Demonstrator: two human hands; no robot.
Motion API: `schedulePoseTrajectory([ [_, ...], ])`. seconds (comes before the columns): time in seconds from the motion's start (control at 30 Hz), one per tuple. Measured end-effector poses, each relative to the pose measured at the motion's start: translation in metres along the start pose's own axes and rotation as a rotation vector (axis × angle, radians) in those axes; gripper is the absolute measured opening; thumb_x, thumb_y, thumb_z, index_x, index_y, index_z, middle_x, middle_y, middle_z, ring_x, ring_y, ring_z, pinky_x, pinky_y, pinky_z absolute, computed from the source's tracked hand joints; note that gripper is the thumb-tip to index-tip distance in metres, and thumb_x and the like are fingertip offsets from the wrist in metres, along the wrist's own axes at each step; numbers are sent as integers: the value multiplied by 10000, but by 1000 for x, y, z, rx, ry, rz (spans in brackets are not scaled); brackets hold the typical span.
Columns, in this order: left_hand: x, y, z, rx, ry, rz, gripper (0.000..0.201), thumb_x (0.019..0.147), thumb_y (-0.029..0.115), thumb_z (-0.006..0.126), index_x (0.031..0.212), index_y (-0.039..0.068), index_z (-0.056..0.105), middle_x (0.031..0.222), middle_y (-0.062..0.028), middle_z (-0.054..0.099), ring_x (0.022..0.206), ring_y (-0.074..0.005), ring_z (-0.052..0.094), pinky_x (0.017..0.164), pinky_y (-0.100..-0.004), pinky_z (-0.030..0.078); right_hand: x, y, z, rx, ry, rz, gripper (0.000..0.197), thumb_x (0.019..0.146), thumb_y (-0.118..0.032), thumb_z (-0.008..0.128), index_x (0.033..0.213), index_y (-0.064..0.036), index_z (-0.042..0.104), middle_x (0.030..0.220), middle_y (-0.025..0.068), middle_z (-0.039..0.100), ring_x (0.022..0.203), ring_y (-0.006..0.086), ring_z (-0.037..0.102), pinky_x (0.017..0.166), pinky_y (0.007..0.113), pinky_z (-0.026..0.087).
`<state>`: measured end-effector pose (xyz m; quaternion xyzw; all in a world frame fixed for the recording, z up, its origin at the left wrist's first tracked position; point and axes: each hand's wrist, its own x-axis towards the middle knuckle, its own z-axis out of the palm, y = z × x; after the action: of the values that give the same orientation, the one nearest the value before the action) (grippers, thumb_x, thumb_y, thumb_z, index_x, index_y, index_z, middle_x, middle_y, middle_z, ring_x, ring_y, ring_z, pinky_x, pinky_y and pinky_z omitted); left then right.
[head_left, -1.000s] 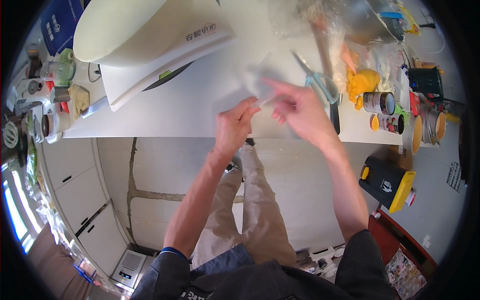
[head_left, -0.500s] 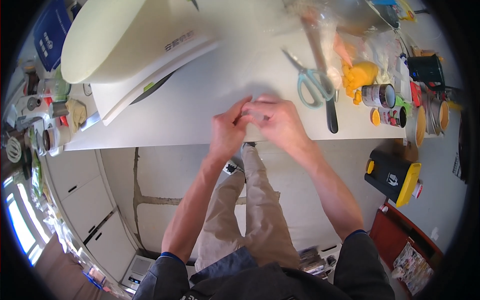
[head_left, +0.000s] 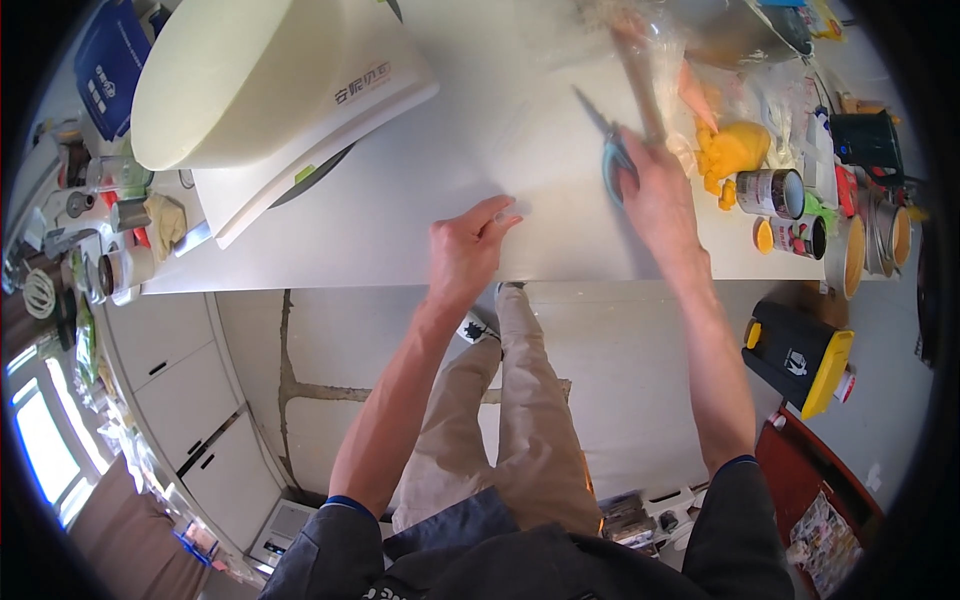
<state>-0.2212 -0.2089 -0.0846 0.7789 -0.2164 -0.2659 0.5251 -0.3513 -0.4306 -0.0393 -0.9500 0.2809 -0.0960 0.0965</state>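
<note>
Near the table's front edge, my left hand (head_left: 465, 245) is closed in a pinch. Between its thumb and forefinger is a small clear, thin-looking piece (head_left: 509, 212), too small to name. Farther right, my right hand (head_left: 660, 195) has its fingers on the light-blue handles of a pair of scissors (head_left: 612, 165) lying on the white table. The blades point to the far left, away from me. My palm and fingers hide part of the handles. Just right of that hand, a yellow-orange lump (head_left: 735, 150) sits in clear plastic.
A large cream-white rounded form (head_left: 225, 80) rests on a white base (head_left: 350, 100) at the far left. Two small cans (head_left: 770, 190) stand to the right, near a dark green mug (head_left: 866, 138). Jars and tools crowd the left side. Below right is a black-and-yellow bin (head_left: 795, 350).
My hands were together at the table's front; the right one has moved right and away onto the scissors. The left stays near its place, with the clear piece now showing.
</note>
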Motion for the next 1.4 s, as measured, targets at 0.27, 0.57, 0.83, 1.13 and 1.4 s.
schedulePoseTrajectory([
  [0.27,0,-3,-4,-43,17,-53,260,858,115,811,1087,5,756,589,-109,477,533,-146,371,526,-268,404,-107,-62,-22,517,45,231,480,772,16,767,1243,-71,732,957,97,630,776,198,643,684,302,540],
  [0.57,0,5,-6,-1,-2,-54,151,932,45,632,930,25,782,552,-16,582,453,-55,499,445,-280,386,-116,-104,-22,448,189,47,501,726,-12,804,1214,-118,761,954,92,617,766,212,637,672,307,554],
  [0.83,-3,23,-10,-16,-37,-138,254,898,29,640,1117,19,768,567,-69,574,464,-70,464,498,-280,440,-115,-123,-19,373,181,81,494,751,-58,793,1234,-151,752,945,94,617,753,219,638,631,331,562],
  [1.13,-1,9,-5,-44,-5,-104,253,892,46,668,1126,7,757,613,-136,625,483,-132,525,540,-300,480,-117,-128,-23,319,155,60,524,755,-33,770,1265,-145,732,940,97,631,760,238,651,611,353,564],
  [1.4,-17,24,-30,170,-10,147,275,902,158,753,1157,56,756,789,-149,706,626,-215,597,665,-309,511,-113,-104,-52,856,-190,372,502,876,69,680,1354,-86,673,980,96,711,792,131,678,715,275,550],
])
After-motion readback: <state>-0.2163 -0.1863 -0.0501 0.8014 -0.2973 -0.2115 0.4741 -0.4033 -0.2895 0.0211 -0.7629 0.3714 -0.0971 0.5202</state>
